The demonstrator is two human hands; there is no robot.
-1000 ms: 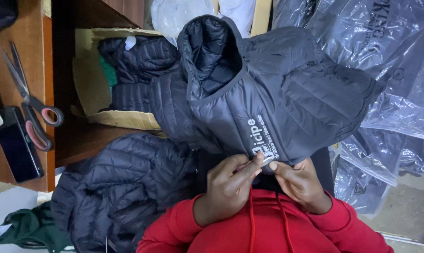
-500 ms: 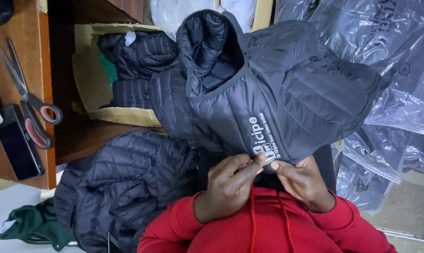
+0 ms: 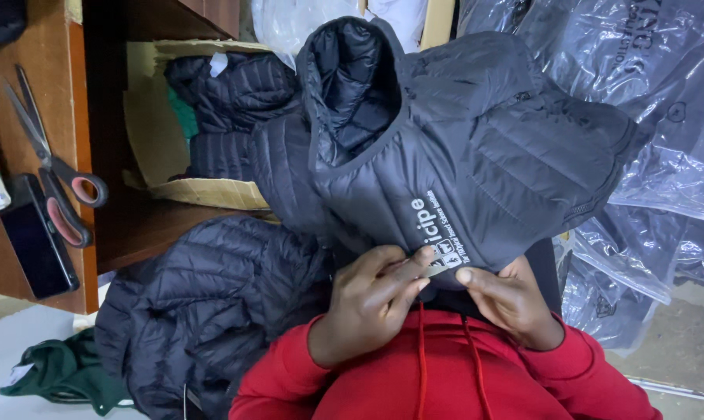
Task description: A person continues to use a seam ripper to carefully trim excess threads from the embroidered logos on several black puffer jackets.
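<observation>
Head view: dark quilted jacket (image 3: 476, 148) lies over the lap, hood up-frame; left hand (image 3: 371, 303) and right hand (image 3: 511, 299) meet at its near hem, fingers (image 3: 414, 264) pinched together on the hem beside the white print; second jacket (image 3: 204, 303) heaped to the left; scissors (image 3: 52, 167) and phone (image 3: 37, 241) on the bench (image 3: 72, 93); bagged garments (image 3: 663, 101) to the right.

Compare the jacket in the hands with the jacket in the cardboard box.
The held jacket is spread open with white print near its hem, pinched by the left hand and right hand. The boxed jacket is bunched up inside the cardboard box, untouched, no print visible. Both are dark and quilted.
</observation>
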